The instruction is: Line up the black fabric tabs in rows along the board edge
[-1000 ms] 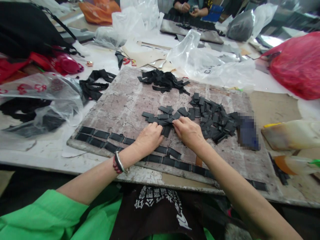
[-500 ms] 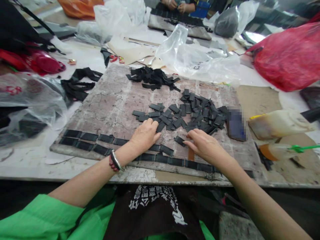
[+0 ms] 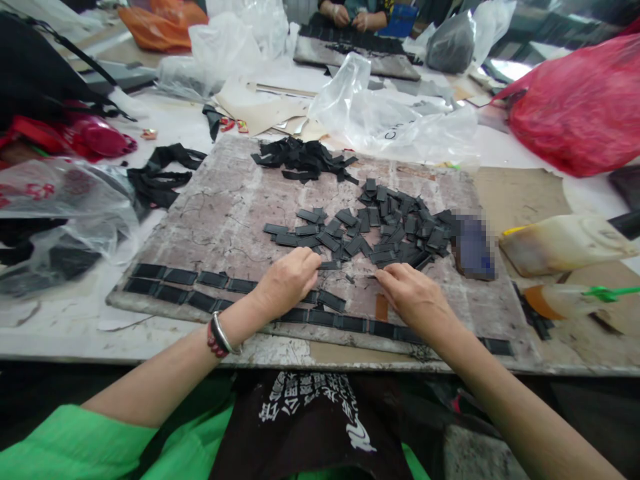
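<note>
OK, head cam's up. My L hand (image 3: 287,283) is low over the stained board (image 3: 240,193), thumb and fingers pinched tog. at one end of a slim black tab (image 3: 330,265); looks gripped, tho the fingers cover that end. Tab's immed. to the R of that hand, long axis running L-R, free end aimed at the R hand (image 3: 413,290).

R hand's pinching too, on a thin dark sliver (image 3: 370,276), prob. a tab seen edge-on, too slim to be sure. So the two hands face each other w/ a short gap, and a tiny dark scrap (image 3: 350,279) lies in it.

Here's the relation that counts: upper row's end tab (image 3: 331,301) sits on the near side of that gap, btwn the hands, L hand closer. Its long axis goes L-R too, R end tipped a bit toward me. Just nearer, the lower row (image 3: 323,320) runs along the board's near edge, same gen. direction, passing behind the R forearm.

Far side: loose tab heap (image 3: 405,227), mostly ahead of the R hand, axes every which way; strays reach L, just beyond the L hand. Orange-brown strip (image 3: 381,307) lies just beside the R hand, long axis pointing away from me.
</note>
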The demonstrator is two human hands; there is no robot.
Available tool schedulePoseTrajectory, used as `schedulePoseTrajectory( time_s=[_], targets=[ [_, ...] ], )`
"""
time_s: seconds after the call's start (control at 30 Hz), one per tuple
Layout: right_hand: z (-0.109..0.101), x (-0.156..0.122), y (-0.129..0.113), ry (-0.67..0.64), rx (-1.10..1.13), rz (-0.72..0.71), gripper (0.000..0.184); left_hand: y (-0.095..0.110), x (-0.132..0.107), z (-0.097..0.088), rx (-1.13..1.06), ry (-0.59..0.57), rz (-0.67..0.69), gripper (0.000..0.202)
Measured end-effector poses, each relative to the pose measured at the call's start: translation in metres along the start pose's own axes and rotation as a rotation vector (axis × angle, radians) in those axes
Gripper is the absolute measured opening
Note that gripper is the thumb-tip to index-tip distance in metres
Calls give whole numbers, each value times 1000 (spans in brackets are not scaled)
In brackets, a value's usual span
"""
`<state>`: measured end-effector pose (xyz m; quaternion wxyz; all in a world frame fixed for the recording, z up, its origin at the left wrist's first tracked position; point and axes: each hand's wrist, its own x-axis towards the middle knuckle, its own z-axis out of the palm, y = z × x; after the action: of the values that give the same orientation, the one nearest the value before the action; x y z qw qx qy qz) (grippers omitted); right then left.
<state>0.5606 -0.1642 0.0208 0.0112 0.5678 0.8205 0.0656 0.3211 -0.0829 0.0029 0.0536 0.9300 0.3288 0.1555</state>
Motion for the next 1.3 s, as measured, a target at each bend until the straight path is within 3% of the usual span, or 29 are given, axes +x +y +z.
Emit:
schedulePoseTrajectory(
  time_s=[0.1, 0.17, 0.3, 0.47, 0.63, 0.73, 0.87, 1.07, 1.3],
  targets=[
    [4, -13, 3, 33, -57, -22, 19, 11, 4, 0, 117, -43, 270, 19],
    [7, -19, 3, 50, -49, -33, 20, 16, 9, 1, 131, -139, 314, 18],
    [8, -20, 3, 73, 4, -17, 23, 17, 18, -1, 3, -275, 241, 10],
    [8, -13, 7, 3, 86, -15, 15, 16, 28, -2, -53, -368, 144, 18],
    [6, -12, 14, -3, 114, -79, 15, 12, 36, 2, -56, -363, 226, 12],
    [4, -17, 16, -1, 122, -96, 14, 12, 36, 2, -123, -358, 169, 14],
    [0, -27, 15, 24, 169, -89, 14, 27, 33, 0, -230, -332, 88, 19],
    [-6, -40, 13, -13, 193, -85, 12, 64, 28, -1, -207, -411, 80, 19],
    [-3, -45, 12, -20, 166, -72, 12, 70, 24, 4, -120, -417, 86, 17]
  ],
)
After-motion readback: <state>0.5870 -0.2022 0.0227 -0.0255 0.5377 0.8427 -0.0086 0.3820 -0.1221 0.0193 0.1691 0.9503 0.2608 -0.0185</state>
